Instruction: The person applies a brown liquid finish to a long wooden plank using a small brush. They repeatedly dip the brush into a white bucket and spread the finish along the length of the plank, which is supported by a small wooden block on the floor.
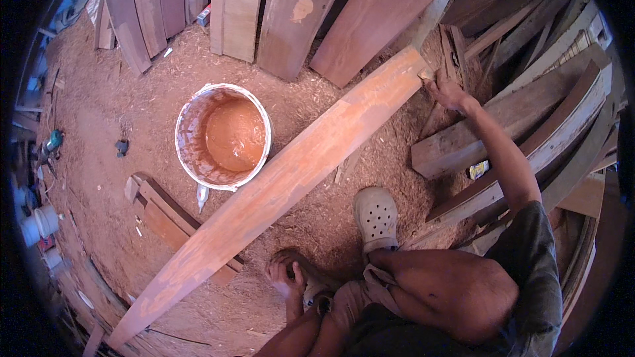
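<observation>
1 long curved plank (278, 188) dominates, running diagonally from lower left to upper right across a floor (92, 139) thick with sawdust and shavings; its face is smeared with orange-brown paste. Leaning boards (291, 13) stand in a row along the top, darker reddish wood. Stacked timbers (529, 132) pile up at right, some curved.

Person crouches at bottom, knees bent, 1 pale perforated clog (376, 217) planted just beside the plank's lower edge.

White bucket (223, 136) sits on the floor left of the plank, near it, holding orange-brown paste with the inner walls coated.

2 short dark boards (165, 215) lie on the floor below the bucket, partly under the plank.

Right hand (446, 91) reaches out to the plank's far upper end, fingers pressed together on a small pale piece (426, 74) held against the plank's corner; what the piece is cannot be told.

Left hand (288, 276) rests low by the ankle, fingers curled in; whether they grip anything cannot be told.
</observation>
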Action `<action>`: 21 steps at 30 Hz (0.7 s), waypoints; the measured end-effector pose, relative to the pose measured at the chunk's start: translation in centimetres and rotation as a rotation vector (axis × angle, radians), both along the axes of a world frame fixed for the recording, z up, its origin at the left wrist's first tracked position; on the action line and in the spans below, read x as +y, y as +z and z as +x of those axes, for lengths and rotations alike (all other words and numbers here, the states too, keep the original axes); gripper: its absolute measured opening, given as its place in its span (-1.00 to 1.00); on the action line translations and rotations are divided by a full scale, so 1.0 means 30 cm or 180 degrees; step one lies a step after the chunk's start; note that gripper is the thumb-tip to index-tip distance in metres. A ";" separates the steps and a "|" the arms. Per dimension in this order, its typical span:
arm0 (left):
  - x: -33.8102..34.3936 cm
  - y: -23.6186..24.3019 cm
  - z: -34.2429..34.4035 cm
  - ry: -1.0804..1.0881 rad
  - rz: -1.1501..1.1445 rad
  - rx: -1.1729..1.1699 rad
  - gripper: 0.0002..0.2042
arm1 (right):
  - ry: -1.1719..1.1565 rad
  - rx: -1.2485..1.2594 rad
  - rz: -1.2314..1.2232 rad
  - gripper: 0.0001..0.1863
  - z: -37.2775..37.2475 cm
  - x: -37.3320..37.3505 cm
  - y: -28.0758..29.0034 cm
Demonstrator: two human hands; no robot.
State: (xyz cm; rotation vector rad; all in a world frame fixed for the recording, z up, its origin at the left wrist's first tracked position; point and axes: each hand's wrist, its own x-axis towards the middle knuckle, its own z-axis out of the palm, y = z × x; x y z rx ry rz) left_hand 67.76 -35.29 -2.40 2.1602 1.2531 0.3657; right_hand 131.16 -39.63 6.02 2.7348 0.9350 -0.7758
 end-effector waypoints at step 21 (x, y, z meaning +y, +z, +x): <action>-0.001 0.009 0.006 -0.0008 0.0119 -0.0093 -0.84 | 0.0278 -0.0252 0.0464 -0.28 0.096 -0.085 -0.021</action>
